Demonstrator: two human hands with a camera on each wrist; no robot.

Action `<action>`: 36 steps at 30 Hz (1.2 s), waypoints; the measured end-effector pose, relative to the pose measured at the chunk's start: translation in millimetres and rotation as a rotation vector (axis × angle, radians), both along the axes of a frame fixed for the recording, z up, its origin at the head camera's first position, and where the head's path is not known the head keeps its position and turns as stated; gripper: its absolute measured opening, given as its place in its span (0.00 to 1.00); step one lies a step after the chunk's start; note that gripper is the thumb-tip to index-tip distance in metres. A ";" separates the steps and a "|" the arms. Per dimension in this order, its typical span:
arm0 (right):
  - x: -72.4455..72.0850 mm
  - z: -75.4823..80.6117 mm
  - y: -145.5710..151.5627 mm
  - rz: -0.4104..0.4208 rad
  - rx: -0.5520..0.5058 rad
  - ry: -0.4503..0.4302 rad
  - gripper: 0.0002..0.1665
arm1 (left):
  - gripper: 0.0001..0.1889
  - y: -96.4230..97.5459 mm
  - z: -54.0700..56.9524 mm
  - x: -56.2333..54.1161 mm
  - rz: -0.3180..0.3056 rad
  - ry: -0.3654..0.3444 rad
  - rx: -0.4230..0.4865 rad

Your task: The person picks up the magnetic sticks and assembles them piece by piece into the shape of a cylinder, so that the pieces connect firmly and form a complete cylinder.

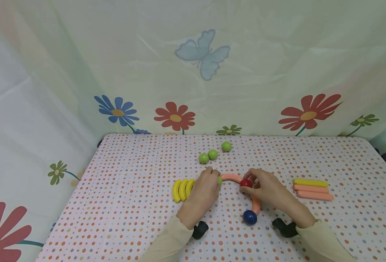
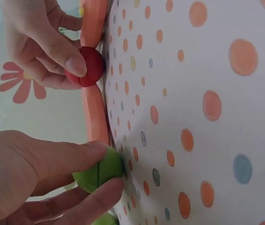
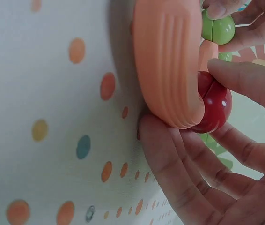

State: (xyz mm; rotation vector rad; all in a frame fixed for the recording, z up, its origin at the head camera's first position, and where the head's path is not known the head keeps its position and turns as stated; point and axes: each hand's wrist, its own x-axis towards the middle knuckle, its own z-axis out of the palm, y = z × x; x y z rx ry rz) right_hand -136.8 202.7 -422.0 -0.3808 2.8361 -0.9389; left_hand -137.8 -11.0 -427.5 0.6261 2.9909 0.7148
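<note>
My left hand (image 1: 204, 193) pinches a green ball (image 2: 105, 169) between thumb and fingers, at the left end of a curved orange stick (image 1: 231, 177). At that stick's other end sits a red ball (image 1: 246, 183), which my right hand (image 1: 271, 188) grips with thumb and fingers. A second curved orange stick (image 3: 170, 61) runs from the red ball toward me, and a blue ball (image 1: 250, 217) is at its near end. In the right wrist view a right fingertip touches the end of this stick by the red ball. The left hand partly hides the green ball in the head view.
Several curved yellow sticks (image 1: 182, 190) lie beside the left hand. Beyond it are three loose green balls (image 1: 213, 154). To the right lie a straight yellow stick (image 1: 310, 182) and two straight orange sticks (image 1: 314, 195). A dotted cloth (image 1: 121, 203) covers the table; a printed curtain (image 1: 245, 91) hangs behind.
</note>
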 end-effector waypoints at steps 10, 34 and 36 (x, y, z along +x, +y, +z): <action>1.1 -0.7 -1.7 -0.020 0.038 -0.020 0.22 | 0.10 -2.1 -1.3 1.0 -0.005 0.009 0.045; 0.7 -1.3 3.8 0.008 0.000 -0.055 0.22 | 0.23 -38.9 16.2 1.6 0.221 0.001 0.085; 0.6 -1.2 3.9 0.007 0.002 -0.053 0.22 | 0.22 -39.9 15.5 0.9 0.219 -0.010 0.080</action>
